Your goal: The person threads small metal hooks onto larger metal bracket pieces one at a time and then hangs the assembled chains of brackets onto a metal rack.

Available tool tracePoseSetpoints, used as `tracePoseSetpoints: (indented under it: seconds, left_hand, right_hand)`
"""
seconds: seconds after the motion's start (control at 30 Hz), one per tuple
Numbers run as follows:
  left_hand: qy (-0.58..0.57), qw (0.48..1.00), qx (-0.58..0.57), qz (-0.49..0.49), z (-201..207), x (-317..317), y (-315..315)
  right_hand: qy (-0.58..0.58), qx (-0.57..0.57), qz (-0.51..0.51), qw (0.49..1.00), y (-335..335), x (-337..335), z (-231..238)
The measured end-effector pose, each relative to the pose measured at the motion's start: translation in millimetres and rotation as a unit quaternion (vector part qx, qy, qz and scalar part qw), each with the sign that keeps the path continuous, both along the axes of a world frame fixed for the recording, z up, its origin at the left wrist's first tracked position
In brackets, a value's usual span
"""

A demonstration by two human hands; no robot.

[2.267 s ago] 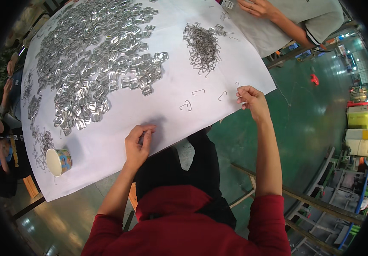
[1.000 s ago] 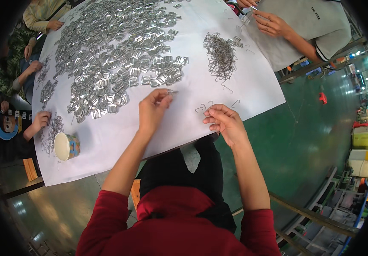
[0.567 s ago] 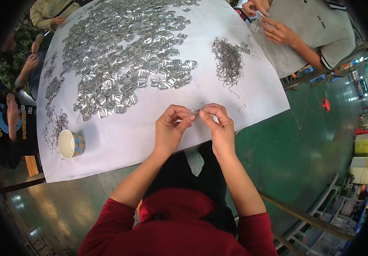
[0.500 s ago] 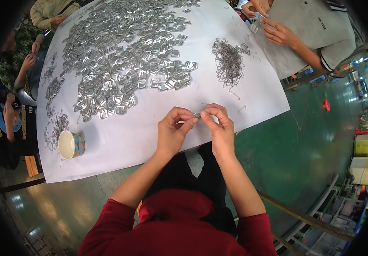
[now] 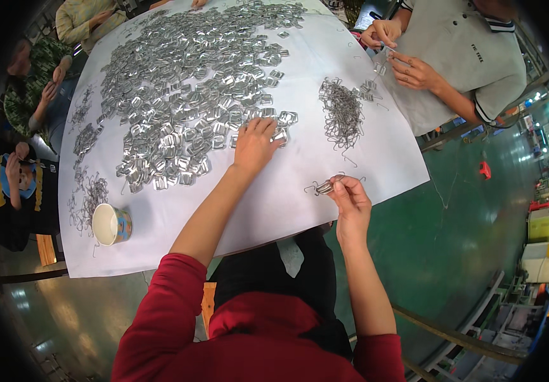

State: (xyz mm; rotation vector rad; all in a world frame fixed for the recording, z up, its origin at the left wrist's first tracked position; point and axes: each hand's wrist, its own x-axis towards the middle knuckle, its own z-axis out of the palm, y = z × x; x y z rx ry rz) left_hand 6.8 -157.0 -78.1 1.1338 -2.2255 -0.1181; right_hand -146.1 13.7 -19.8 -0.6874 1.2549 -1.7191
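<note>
My left hand [image 5: 255, 146] lies palm down at the near right edge of a wide heap of flat silver metal buckles [image 5: 179, 102]. Its fingers stretch forward over the pieces, and whether it has picked one up is hidden. Closer to the table's front edge, my right hand [image 5: 353, 202] pinches a small bundle of metal buckles with wire hooks [image 5: 324, 188]; bent wire ends stick out on both sides. Beyond that hand, a pile of thin wire hooks [image 5: 343, 114] is spread on the white tabletop [image 5: 287, 213].
A paper cup [image 5: 110, 224] stands at the left table edge beside more wire hooks [image 5: 90, 197]. Across the right corner, a co-worker's hands [image 5: 411, 70] handle small metal parts. Other people sit along the left side. Green floor [image 5: 440, 235] lies beyond the right edge.
My hands were together over the near edge, fingering a small metal part. Now the left has moved forward to the buckle heap, and the right has shifted right with the bundle.
</note>
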Motion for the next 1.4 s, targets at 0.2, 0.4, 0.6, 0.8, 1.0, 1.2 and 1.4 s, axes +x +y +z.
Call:
tracePoseSetpoints:
  seconds: [0.2,0.4,0.6,0.8,1.0,1.2,1.4]
  left_hand:
    - [-0.005,0.999,-0.002,-0.035,-6.8,18.4,36.5]
    - [0.115,0.993,0.021,-0.017,23.5,38.4,43.0]
    - [0.332,0.769,0.54,-0.089,77.9,55.6,44.1]
    - [0.245,0.798,0.541,-0.1,104.8,53.4,51.2]
    - [0.18,0.822,0.527,-0.118,118.1,48.0,50.2]
    - [0.13,0.873,0.452,-0.128,112.3,41.5,53.5]
    - [0.143,0.917,0.358,-0.103,115.2,43.5,52.8]
  right_hand:
    - [0.017,0.03,0.046,0.998,0.7,13.1,-6.5]
    - [0.047,0.058,0.128,0.989,-7.1,29.2,-10.2]
    - [0.134,0.057,0.198,0.969,-26.1,36.1,-2.9]
    - [0.219,0.021,0.205,0.954,-40.1,44.2,0.8]
    - [0.279,0.012,0.185,0.942,-40.9,39.8,2.0]
    - [0.338,-0.006,0.157,0.928,-48.0,11.9,-10.6]
    - [0.585,0.132,0.017,0.8,-78.4,-115.3,-54.1]
